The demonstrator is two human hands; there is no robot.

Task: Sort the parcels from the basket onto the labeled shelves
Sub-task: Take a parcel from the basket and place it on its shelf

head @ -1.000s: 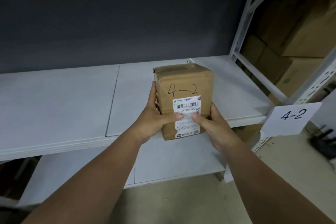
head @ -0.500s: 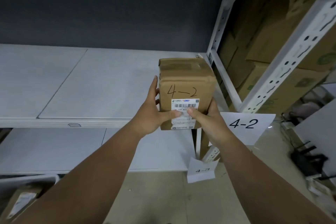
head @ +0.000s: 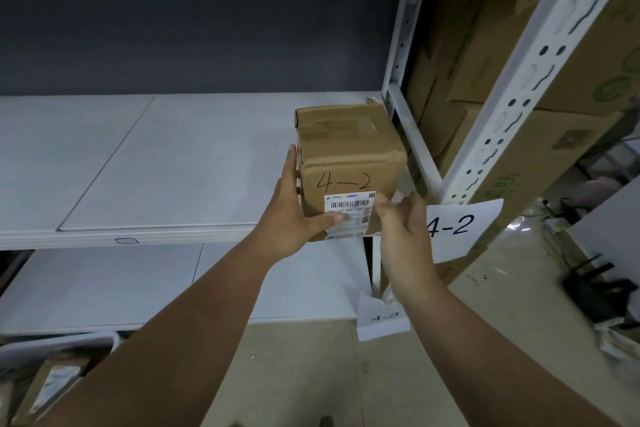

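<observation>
right hand (head: 401,225) motion-blurred; basket (head: 55,343) cut off at lower left; label print illegible

A dark grey wall (head: 194,17) stands behind the racking; large cardboard cartons (head: 540,163) are stacked beyond the white perforated upright (head: 519,87), at the right; black equipment (head: 595,291) lies on the pale floor (head: 301,374) near the right edge.

The brown paper-wrapped parcel (head: 349,163) bears handwritten black "4—2" on its near face, above a white shipping label (head: 349,215) with a barcode and a blue "EMS" logo; its small print is unreadable. A white paper sign (head: 460,229) on the shelf post reads "4-2". A lower white paper tag (head: 382,319) reads "4-3".
</observation>
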